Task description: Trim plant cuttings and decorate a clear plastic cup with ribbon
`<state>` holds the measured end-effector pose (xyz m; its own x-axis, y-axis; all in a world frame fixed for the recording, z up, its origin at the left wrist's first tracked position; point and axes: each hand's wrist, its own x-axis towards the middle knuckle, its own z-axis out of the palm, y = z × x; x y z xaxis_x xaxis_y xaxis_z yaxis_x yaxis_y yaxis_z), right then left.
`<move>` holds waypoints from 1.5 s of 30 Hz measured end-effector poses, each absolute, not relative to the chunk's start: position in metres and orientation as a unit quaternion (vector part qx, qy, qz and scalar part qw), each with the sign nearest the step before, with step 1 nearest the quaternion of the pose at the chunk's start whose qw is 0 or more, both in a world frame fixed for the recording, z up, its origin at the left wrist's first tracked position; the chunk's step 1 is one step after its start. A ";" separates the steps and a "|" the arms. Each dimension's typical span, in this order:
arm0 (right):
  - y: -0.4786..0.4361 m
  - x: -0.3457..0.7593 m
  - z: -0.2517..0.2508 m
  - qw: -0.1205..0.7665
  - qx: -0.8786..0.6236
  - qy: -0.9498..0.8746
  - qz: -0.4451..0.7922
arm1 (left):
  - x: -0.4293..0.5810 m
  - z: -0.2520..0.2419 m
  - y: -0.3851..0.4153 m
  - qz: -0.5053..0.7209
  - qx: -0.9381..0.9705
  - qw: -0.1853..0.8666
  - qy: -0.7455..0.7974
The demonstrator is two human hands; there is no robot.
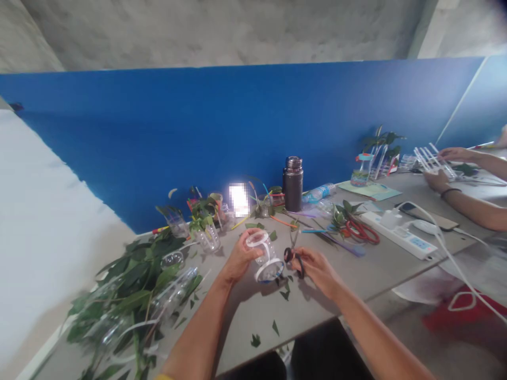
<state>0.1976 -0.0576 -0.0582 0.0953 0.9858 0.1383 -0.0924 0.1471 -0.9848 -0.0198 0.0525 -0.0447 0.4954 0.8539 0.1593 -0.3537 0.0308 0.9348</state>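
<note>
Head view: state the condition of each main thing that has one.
Clear container: tilted, in the left hand.
Scissors: in the right hand, blades seemingly parted.
Flask: upright, lid on.
Water bottle: lying on its side.
Power strip: flat, plug inserted.
Phone: lying flat.
Leaf scraps: scattered on the table.

Scissors [293, 243] and leaf scraps [255, 340] mark a craft workshop.

Mostly black, speck of yellow

Left hand [238, 257] and right hand [317, 268] both look bare from my seat, forearms [370, 330] too. I'm catching a yellow sliver [163, 377] down the left side, can't tell if it's sleeve. Legwear [328, 354]'s plain black.
</note>
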 end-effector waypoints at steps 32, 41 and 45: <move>-0.058 0.190 -0.036 0.614 -0.181 -0.209 0.739 | -0.017 -0.038 0.047 0.496 0.533 0.626 0.279; -0.040 0.180 -0.020 0.650 -0.332 -0.347 0.589 | -0.020 -0.044 0.054 0.498 0.577 0.578 0.290; -0.036 0.169 -0.021 0.653 -0.359 -0.397 0.536 | -0.020 -0.037 0.047 0.489 0.594 0.575 0.280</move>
